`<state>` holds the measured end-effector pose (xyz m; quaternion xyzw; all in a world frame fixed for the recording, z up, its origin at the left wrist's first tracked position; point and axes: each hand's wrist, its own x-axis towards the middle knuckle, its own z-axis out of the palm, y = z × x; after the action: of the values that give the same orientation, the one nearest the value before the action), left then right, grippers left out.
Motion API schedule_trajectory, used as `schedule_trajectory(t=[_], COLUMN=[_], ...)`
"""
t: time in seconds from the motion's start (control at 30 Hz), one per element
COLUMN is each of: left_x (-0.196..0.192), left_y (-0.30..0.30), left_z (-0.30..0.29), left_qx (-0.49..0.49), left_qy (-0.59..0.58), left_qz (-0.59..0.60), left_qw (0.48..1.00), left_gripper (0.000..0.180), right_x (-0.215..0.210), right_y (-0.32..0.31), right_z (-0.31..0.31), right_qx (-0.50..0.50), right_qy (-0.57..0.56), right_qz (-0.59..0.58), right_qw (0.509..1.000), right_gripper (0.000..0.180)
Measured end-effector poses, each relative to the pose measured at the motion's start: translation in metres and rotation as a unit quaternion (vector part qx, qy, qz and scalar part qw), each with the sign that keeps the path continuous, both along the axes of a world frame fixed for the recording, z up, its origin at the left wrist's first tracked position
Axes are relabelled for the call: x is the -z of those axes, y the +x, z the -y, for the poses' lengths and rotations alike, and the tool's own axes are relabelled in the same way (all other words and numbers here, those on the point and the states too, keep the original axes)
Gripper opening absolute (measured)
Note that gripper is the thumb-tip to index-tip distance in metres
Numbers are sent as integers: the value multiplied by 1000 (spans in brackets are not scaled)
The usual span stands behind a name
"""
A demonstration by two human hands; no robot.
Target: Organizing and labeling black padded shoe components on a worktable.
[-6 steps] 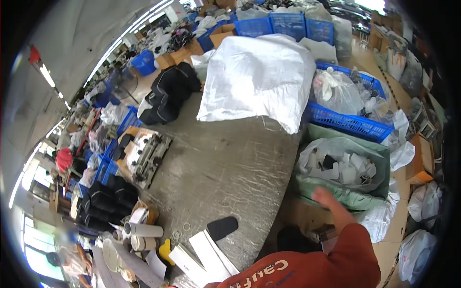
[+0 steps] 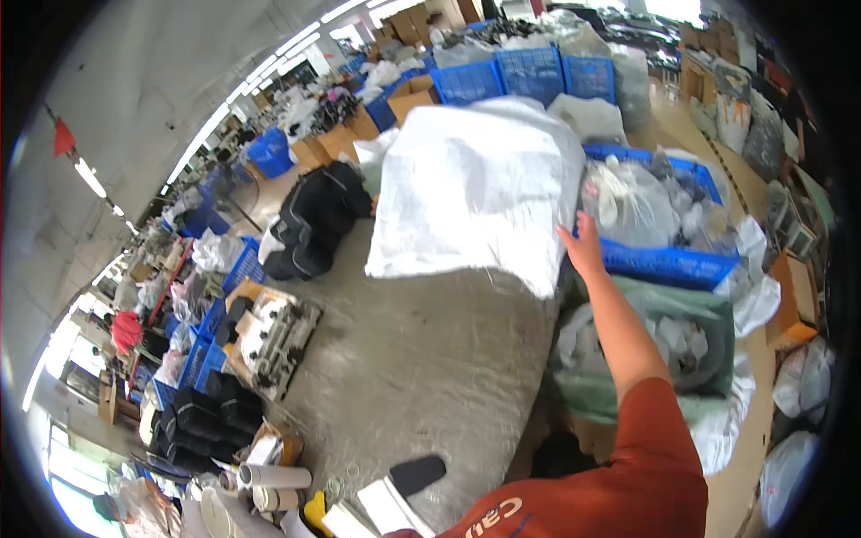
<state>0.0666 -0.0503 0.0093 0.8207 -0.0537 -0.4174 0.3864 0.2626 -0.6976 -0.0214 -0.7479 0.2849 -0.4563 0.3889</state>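
**A bare hand reaches beside a bulky white sack in a crowded workshop**

From where I stand, a large white sack (image 2: 475, 193) lies across the far end of a grey table (image 2: 404, 350), its near right corner at the table's right edge. A person in a rust-red sleeve (image 2: 662, 430) stretches out the right hand (image 2: 585, 247) alongside the sack's right side. The fingers are spread and grip nothing; I cannot tell whether they touch the sack. The left hand is out of sight.

Just beyond the table's right edge are a blue crate (image 2: 668, 260) of bagged items and, nearer the person, a green-lined bin (image 2: 574, 393). Black padded bundles (image 2: 314, 224) sit by the table's far left edge, and a flat black piece (image 2: 417, 474) lies toward its near edge.

The sack looks like thin woven plastic: soft, saggy, probably slippery, and unlikely to break. Its weight is hard to judge with the contents hidden. The loose near right corner, or a gathered fold along the near hem, would likely give a better hold than the smooth, bulging top.
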Motion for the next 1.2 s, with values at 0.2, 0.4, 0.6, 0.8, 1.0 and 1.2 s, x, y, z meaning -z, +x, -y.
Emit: schedule_trajectory(t=[0.2, 0.4, 0.6, 0.8, 1.0, 1.2], left_x=[35, 18, -97, -60, 3, -59], left_y=[30, 124, 314, 383, 367, 416], left_z=[64, 121, 344, 499, 458, 482], left_qx=[-88, 129, 16, 194, 207, 301], left_qy=[-24, -1, -41, 172, 224, 202], left_qz=[32, 382, 505, 454, 342, 245], left_qw=[995, 915, 862, 852, 889, 899], left_gripper=[25, 31, 38, 85, 71, 44], right_x=[-21, -19, 77, 127, -42, 4], right_y=[121, 151, 30, -23, -14, 42], right_z=[103, 22, -155, -167, 51, 63], right_qx=[193, -174, -633, -861, -461, -215], right_qy=[47, 97, 10, 107, 200, -96], right_qz=[-201, 33, -71, -307, -28, -75], right_qw=[959, 979, 771, 393, 864, 969], right_gripper=[69, 25, 11, 39, 35, 35])
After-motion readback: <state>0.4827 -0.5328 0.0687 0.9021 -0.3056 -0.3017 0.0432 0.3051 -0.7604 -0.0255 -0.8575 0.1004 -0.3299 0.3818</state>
